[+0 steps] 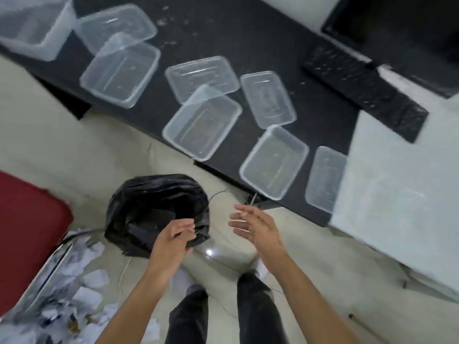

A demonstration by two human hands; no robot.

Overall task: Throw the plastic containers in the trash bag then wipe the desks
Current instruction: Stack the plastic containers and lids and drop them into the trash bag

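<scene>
Several clear plastic containers and lids lie on the black desk [248, 33]; the nearest container [274, 162] sits at the desk's front edge, with another container [201, 124] to its left and a lid [324, 180] to its right. A black trash bag [149, 202] stands open on the floor below the desk. My left hand [173, 240] grips the bag's rim on its near right side. To the right of the bag, my right hand [255, 225] hovers open with fingers spread, holding nothing, just below the desk's edge.
A black keyboard [367, 93] and a monitor [397, 26] lie at the desk's far right. A white desk [397, 194] adjoins on the right. A red seat [27, 232] and a bin of paper scraps [64, 294] stand at the left. Cables run across the floor.
</scene>
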